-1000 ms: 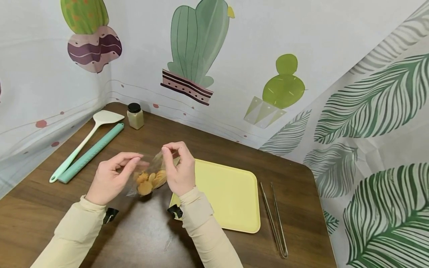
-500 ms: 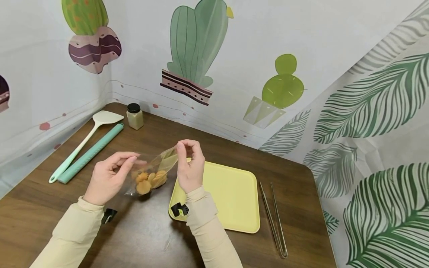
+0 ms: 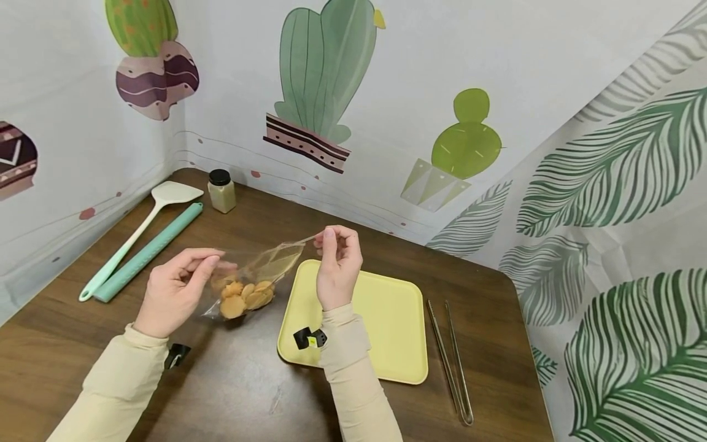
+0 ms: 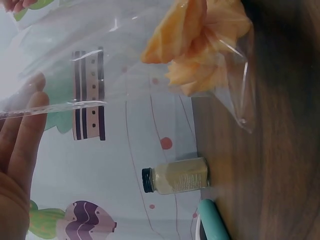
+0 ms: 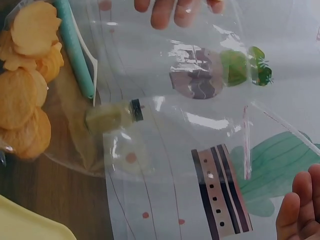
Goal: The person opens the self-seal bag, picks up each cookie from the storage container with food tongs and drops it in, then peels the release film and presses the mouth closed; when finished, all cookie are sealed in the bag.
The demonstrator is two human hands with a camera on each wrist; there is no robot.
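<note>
Between the two hands hangs a clear plastic bag (image 3: 278,261) with several golden, wavy-edged crackers (image 3: 243,299) gathered at its bottom. My left hand (image 3: 171,288) pinches the bag's upper left edge between thumb and forefinger. To the right, over the back of the yellow tray (image 3: 389,331), my right hand (image 3: 338,264) pinches a thin strip that runs taut from the top of the bag. In the right wrist view the crackers (image 5: 25,105) show at the left, and the strip slants toward the fingers (image 5: 287,215). The left wrist view shows the bag (image 4: 120,85) close up.
Long metal tongs (image 3: 459,359) lie right of the tray. At the back left corner stands a small jar (image 3: 223,195) with a black lid. A white spatula (image 3: 175,193) and a teal rod (image 3: 149,253) lie at the left. Printed cloth hangs behind the table.
My right hand has moved right, away from the left hand, drawing the bag's top into a stretched strip. The left hand stays nearly in place, still pinching the bag.
</note>
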